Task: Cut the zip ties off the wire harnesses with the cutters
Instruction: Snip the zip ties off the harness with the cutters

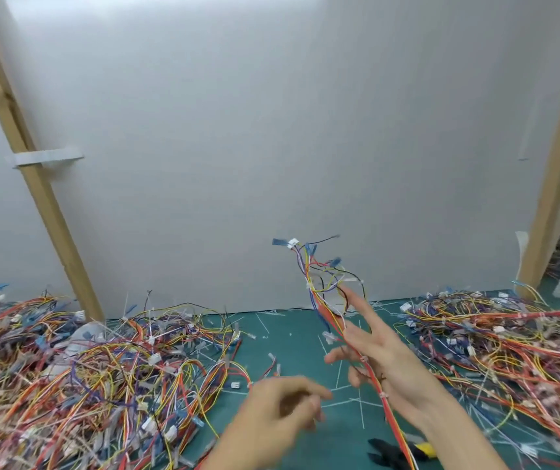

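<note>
left hand blurred, cutters half hidden

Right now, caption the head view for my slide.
Right hand holds up a wire harness; cutters lie unused on the green mat.
</note>
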Motion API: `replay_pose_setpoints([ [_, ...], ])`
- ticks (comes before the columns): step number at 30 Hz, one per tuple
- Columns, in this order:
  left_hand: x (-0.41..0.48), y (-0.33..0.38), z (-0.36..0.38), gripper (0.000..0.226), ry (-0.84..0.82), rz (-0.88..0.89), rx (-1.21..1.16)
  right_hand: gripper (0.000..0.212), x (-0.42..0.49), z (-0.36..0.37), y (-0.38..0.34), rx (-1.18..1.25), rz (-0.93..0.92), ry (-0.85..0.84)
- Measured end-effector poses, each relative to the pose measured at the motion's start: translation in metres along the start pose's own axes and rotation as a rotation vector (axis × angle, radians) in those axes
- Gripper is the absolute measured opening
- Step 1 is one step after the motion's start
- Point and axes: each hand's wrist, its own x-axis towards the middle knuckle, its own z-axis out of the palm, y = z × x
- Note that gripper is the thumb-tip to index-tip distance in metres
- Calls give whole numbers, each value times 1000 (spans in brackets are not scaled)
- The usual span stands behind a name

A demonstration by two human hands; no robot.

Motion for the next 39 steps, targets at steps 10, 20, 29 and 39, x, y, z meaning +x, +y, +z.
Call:
replay_pose_setpoints([
  [10, 48, 39, -27, 40, 3, -101, -1110, 62, 3, -1, -2, -139, 42, -126],
  [20, 65, 30, -17, 36, 63, -165, -1461, 62, 3, -8, -2, -314, 119, -58],
  [29, 67, 29, -23, 37, 66, -67, -1615, 50, 6, -7, -11, -355, 59, 149],
  [39, 62, 25, -34, 36, 74, -2, -1490, 30, -2, -10, -19, -605, 308, -102],
])
